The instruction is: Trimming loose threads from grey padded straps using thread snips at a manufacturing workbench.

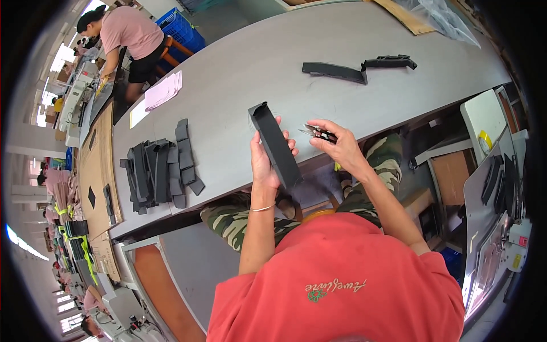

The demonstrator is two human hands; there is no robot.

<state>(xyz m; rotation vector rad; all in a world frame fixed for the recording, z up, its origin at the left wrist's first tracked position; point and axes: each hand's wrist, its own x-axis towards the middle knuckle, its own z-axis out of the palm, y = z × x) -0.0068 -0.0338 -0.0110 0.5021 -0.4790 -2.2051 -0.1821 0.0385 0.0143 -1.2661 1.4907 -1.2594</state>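
Note:
My left hand (265,161) is closed round a folded black fabric strip (275,142), held up above the table's near edge. The strip slants from upper left to lower right, with a folded flap at its top end. In my right hand (339,145) is a small pair of thread snips (319,133), the pointed blades aimed left toward the strip but apart from it. A pile of similar black strips (156,171) lies on the table at the left. Farther off to the right rest more black strips (359,69), laid end to end.
The grey table (228,74) runs across in front of me. Pink sheets (163,91) lie at its far left, and cardboard (97,171) borders its left end. At the back right is clear plastic film (441,20). A person in pink (131,37) works beside a blue basket (181,31).

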